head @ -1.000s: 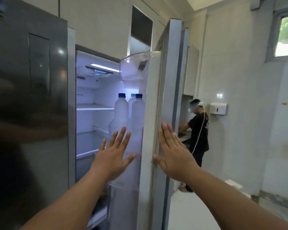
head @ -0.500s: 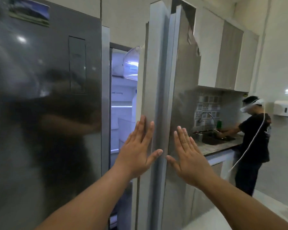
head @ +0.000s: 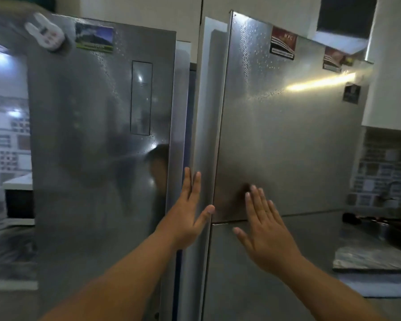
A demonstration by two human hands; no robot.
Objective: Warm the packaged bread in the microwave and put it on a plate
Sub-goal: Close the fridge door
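A steel side-by-side fridge fills the view. Its right door (head: 287, 135) stands almost closed, with only a narrow dark gap beside the left door (head: 97, 147). My left hand (head: 190, 209) lies flat with straight fingers on the inner edge of the right door. My right hand (head: 264, 228) presses flat on the front of that door, fingers straight. Neither hand holds anything. No packaged bread, microwave or plate shows in the frame.
Magnets and stickers sit on both doors, among them a white rabbit magnet (head: 44, 34). To the right are a counter edge (head: 368, 258), a dark sink with a tap (head: 396, 188) and a tiled wall. White cupboards hang above.
The right fridge door has swung from wide open to almost closed under my two flat hands. The fridge interior and bottles are now hidden, and the person at the sink is out of view.
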